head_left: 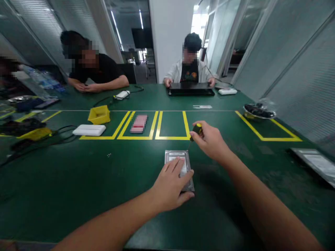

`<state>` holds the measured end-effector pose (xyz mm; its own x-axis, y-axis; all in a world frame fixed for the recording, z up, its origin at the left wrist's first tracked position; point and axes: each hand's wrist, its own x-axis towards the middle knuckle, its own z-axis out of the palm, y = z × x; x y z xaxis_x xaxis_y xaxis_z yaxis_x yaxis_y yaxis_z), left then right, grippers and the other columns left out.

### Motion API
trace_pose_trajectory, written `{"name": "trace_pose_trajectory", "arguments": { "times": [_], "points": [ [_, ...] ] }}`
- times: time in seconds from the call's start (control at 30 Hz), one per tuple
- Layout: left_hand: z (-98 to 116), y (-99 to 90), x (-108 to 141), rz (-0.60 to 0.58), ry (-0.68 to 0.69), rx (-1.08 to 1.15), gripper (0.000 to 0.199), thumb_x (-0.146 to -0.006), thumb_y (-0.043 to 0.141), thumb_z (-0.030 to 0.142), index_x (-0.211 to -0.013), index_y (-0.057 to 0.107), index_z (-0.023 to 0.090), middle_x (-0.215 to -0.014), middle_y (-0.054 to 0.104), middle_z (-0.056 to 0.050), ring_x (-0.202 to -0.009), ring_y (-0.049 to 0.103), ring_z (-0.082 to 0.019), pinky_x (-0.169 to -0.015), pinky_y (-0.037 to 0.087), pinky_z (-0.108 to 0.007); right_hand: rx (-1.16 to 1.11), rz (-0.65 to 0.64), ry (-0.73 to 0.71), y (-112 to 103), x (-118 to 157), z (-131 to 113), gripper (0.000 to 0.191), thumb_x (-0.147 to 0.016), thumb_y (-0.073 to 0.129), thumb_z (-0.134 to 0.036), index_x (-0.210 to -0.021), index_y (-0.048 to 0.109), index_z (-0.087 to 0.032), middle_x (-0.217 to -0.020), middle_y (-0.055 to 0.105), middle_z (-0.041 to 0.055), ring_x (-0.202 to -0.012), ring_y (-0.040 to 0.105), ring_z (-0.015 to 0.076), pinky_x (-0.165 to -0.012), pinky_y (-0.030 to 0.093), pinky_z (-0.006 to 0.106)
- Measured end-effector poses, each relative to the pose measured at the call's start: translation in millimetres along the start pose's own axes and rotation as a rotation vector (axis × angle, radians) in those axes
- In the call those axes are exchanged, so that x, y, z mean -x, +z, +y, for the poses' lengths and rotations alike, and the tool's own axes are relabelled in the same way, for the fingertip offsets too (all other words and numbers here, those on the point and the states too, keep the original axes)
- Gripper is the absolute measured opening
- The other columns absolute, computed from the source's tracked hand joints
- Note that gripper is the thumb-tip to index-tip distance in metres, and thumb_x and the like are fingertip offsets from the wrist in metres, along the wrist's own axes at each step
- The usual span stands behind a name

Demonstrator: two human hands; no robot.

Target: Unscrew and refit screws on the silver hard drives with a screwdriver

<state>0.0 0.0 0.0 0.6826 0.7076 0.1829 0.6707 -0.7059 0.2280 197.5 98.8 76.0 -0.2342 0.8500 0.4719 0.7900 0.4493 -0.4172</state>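
A silver hard drive (190, 182) with a white label lies flat on the green table (117, 184), in front of me. My left hand (172, 184) rests across it, fingers spread over the label and the right edge. In my right hand (210, 139) is a screwdriver (197, 130) with a black and yellow handle, gripped between thumb and fingers. Its thin shaft points down at the drive's far right corner; whether the tip touches a screw is too small to tell.
Several tiny screws (109, 154) lie left of the drive. Beyond are a pink object (139, 123), a yellow bin (99, 115) and a white power strip (89, 130). Another drive (318, 164) sits far right, near a bowl (259, 111). Two people sit across, one holding a black panel (192, 89).
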Motion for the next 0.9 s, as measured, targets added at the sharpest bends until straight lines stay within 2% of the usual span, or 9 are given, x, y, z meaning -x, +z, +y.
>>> {"name": "trace_pose_trajectory", "arguments": {
  "times": [0.2, 0.4, 0.57, 0.7, 0.9],
  "points": [
    [0.0, -2.8, 1.3, 0.018, 0.003, 0.006, 0.068, -0.085, 0.061, 0.058, -0.142, 0.044, 0.026, -0.156, 0.029, -0.018, -0.144, 0.024, -0.039, -0.113, 0.026, -0.056, -0.09, -0.03, -0.016, -8.9, 2.4, -2.2, 0.039, -0.086, 0.059, -0.032, -0.121, 0.052, -0.016, -0.069, 0.059, 0.0001, -0.058, 0.054, 0.0156, -0.059, 0.04, 0.028],
    [0.2, -3.7, 0.7, 0.022, 0.007, 0.006, 0.068, -0.084, 0.063, 0.057, -0.142, 0.045, 0.026, -0.155, 0.029, -0.019, -0.144, 0.025, -0.039, -0.113, 0.026, -0.056, -0.136, -0.078, -0.091, -12.7, 2.5, -3.7, 0.027, -0.087, 0.059, -0.023, -0.113, 0.054, -0.019, -0.083, 0.064, 0.0018, -0.064, 0.055, 0.0136, -0.064, 0.043, 0.027],
    [-0.2, -2.7, 1.1, 0.023, 0.008, 0.008, 0.069, -0.084, 0.062, 0.057, -0.142, 0.045, 0.025, -0.156, 0.028, -0.018, -0.144, 0.025, -0.039, -0.113, 0.027, -0.057, -0.127, 0.021, -0.166, -13.6, 1.1, -5.0, 0.02, -0.091, 0.057, -0.025, -0.109, 0.062, -0.017, -0.093, 0.061, 0.0059, -0.072, 0.055, 0.0147, -0.069, 0.045, 0.029],
    [-0.3, -3.2, 1.2, 0.02, 0.01, 0.007, 0.068, -0.084, 0.061, 0.058, -0.142, 0.045, 0.025, -0.156, 0.029, -0.018, -0.144, 0.025, -0.039, -0.113, 0.026, -0.057, -0.151, 0.036, -0.181, -14.7, 0.7, -4.6, 0.025, -0.091, 0.057, -0.023, -0.113, 0.065, -0.015, -0.09, 0.059, 0.0056, -0.072, 0.055, 0.0147, -0.068, 0.045, 0.029],
    [-0.6, -4.2, 1.0, 0.02, 0.01, 0.007, 0.068, -0.084, 0.061, 0.058, -0.142, 0.045, 0.025, -0.156, 0.029, -0.018, -0.144, 0.025, -0.039, -0.112, 0.027, -0.057, -0.178, -0.009, -0.217, -19.7, 1.0, -4.8, 0.03, -0.09, 0.058, -0.022, -0.118, 0.065, -0.016, -0.086, 0.058, 0.0036, -0.07, 0.054, 0.0144, -0.066, 0.043, 0.029]
  ]
}}
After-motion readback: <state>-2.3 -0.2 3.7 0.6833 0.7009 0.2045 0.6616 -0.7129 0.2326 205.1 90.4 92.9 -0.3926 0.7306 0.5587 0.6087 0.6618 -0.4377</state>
